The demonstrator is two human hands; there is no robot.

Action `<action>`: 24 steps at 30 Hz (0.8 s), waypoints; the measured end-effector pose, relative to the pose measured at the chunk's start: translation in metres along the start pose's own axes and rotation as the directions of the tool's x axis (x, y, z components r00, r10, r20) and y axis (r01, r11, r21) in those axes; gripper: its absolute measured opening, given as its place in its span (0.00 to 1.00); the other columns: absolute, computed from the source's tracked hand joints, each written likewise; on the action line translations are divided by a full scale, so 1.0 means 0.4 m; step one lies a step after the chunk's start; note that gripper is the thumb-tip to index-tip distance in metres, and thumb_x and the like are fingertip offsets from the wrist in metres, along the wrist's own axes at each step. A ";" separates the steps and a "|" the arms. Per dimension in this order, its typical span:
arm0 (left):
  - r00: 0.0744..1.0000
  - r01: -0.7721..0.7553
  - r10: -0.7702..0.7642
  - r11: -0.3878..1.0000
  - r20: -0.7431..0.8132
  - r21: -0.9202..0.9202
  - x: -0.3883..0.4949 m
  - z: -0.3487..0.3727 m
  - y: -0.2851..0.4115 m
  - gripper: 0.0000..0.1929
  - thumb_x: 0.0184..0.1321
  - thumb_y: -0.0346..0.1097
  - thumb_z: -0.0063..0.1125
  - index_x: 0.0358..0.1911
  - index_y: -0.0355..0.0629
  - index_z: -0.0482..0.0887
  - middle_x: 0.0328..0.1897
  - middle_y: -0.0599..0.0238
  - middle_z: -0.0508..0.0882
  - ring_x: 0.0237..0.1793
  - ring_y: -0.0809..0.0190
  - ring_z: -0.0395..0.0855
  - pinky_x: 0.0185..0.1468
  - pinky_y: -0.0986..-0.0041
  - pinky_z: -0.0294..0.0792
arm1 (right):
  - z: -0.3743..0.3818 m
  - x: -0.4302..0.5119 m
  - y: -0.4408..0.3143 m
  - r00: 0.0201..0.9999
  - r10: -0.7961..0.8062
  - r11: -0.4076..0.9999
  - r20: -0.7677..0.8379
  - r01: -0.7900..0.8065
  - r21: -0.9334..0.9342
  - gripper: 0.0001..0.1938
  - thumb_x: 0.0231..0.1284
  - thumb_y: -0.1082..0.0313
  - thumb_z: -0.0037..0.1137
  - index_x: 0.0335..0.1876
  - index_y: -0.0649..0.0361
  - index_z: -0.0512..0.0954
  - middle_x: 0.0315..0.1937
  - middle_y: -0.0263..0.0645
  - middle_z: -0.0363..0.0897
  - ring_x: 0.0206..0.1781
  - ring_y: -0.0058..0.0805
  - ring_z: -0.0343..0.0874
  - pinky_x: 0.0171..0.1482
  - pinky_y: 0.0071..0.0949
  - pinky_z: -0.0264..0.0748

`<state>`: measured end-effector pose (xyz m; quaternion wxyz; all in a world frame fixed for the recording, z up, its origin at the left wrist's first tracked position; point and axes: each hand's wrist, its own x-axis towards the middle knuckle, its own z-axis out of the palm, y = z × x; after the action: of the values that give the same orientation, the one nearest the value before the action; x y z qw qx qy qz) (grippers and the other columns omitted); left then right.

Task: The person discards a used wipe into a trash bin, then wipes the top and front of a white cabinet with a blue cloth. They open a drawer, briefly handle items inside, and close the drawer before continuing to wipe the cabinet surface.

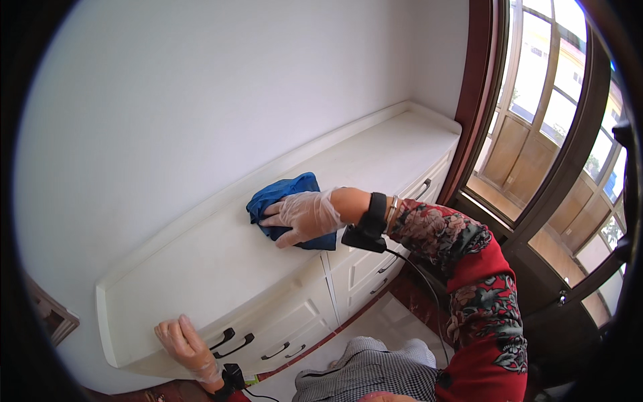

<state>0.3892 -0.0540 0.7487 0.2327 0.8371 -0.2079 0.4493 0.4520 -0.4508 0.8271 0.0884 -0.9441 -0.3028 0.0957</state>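
Observation:
My right hand [301,217], in a clear plastic glove, lies spread on a blue cloth [290,189] and presses it against the white top of a long, low cabinet [201,266]. The cloth is crumpled at its far left and flatter towards the cabinet's front edge. My left hand [183,341], also in a clear glove, is at the cabinet's front left edge with its fingers loosely curled and no object seen in it. Each wrist has a black strapped device with a cable.
A raised rim [281,163] runs along the cabinet's back, against the white wall [201,100]. Dark handles [246,346] stick out from the cabinet's front. A dark-framed glass door [522,115] stands at the right. Light floor tiles [392,321] lie below.

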 end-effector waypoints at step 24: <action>0.984 0.142 -0.119 0.973 -0.134 0.179 -0.006 0.031 0.039 0.11 0.70 0.37 0.56 0.36 0.35 0.84 0.33 0.46 0.79 0.39 0.41 0.75 0.45 0.52 0.68 | -0.096 -0.431 0.599 0.972 0.236 0.912 0.006 -0.219 -0.347 0.34 0.72 0.43 0.46 0.77 0.53 0.61 0.78 0.53 0.54 0.79 0.49 0.55 0.78 0.39 0.52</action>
<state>0.3875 -0.0731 0.7438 0.1939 0.8382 -0.0942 0.5009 0.4561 -0.7486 0.8322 -0.0969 -0.9712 -0.2048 0.0736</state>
